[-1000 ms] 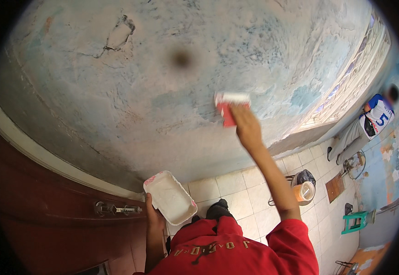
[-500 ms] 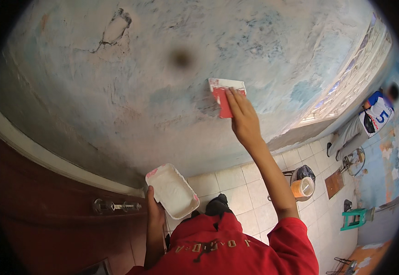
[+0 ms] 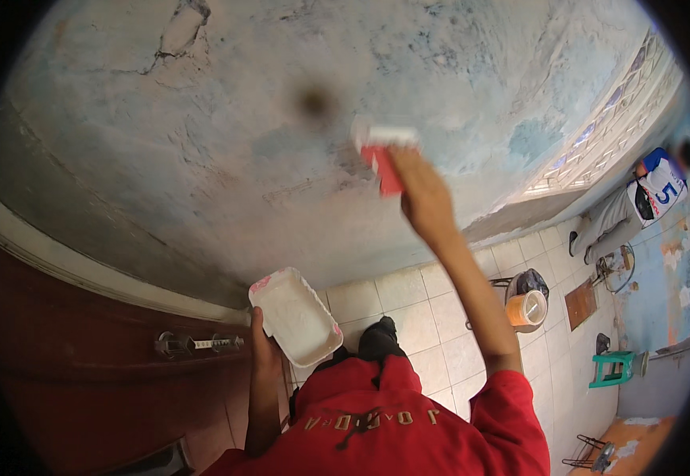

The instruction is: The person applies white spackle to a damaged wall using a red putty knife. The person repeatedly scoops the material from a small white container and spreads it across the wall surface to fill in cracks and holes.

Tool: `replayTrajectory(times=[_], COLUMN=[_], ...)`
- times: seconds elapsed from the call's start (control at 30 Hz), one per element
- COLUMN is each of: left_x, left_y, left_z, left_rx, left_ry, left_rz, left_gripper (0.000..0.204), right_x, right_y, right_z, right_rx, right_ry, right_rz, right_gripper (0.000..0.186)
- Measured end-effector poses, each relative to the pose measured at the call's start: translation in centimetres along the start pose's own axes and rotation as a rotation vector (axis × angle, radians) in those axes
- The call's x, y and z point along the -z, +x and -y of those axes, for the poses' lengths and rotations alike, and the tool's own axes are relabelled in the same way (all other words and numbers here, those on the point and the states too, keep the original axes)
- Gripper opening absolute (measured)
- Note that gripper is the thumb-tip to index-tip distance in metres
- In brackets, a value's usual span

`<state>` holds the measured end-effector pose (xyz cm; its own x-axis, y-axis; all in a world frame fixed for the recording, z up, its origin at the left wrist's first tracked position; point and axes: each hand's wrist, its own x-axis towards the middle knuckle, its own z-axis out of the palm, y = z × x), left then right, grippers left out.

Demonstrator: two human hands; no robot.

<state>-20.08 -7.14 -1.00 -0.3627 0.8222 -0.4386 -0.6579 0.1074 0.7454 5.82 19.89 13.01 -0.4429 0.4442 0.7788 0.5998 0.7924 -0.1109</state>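
Observation:
My right hand (image 3: 426, 193) is closed on a red putty spreader (image 3: 386, 174) whose wide far edge is coated white. Motion blurs the spreader and fingers. It lies at the patchy blue-grey wall (image 3: 202, 190), though I cannot tell whether its edge touches the surface. Low on the left, my left hand (image 3: 264, 347) grips the side of a white rectangular tray (image 3: 322, 353) with reddish smears on its corners. Pale material appears to coat the tray's inside.
A dark red door (image 3: 83, 357) with a metal handle (image 3: 198, 343) stands close on the left. To the right are an orange-and-white tub (image 3: 526, 309), a green stool (image 3: 612, 370) and a window grille (image 3: 599, 151). Another person (image 3: 650, 194) stands at the far right.
The view has shifted slightly, so the wall's crack sits higher. My right hand and the spreader have moved a little and are now blurred. My left hand still holds the tray.

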Motion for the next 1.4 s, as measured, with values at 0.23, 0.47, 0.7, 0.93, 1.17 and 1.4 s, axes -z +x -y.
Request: replayTrajectory(times=[0.23,0.47,0.7,0.93,1.17,1.4], left_x=[-0.3,-0.9,-0.4,-0.4,-0.9,-1.7], left_y=[0.0,-0.2,-0.9,0.0,-1.0,-1.5], left_z=[0.1,-0.2,0.4,0.7,-0.7,-0.8], left_rx=[-0.014,-0.043,-0.030,-0.006,0.009,0.012], left_ry=[-0.022,0.013,-0.024,-0.033,0.016,0.036], left_rz=[0.025,0.040,-0.061,0.001,0.011,0.022], left_gripper=[0.071,0.071,0.073,0.070,0.071,0.073], right_x=[0.1,-10.6,-3.3,-12.7,-9.6,-3.2], right_y=[5.6,-11.7,-3.6,-13.5,-13.3,0.9], right_z=[0.9,-1.5,-4.0,-5.8,-3.8,-2.7], right_rx=[0.098,0.027,-0.041,-0.101,-0.165,-0.047], right_ry=[-0.196,-0.138,-0.010,-0.104,-0.005,-0.196], right_rz=[-0.104,0.379,-0.040,0.136,0.155,-0.142], right_gripper=[0.046,0.045,0.060,0.061,0.061,0.059])
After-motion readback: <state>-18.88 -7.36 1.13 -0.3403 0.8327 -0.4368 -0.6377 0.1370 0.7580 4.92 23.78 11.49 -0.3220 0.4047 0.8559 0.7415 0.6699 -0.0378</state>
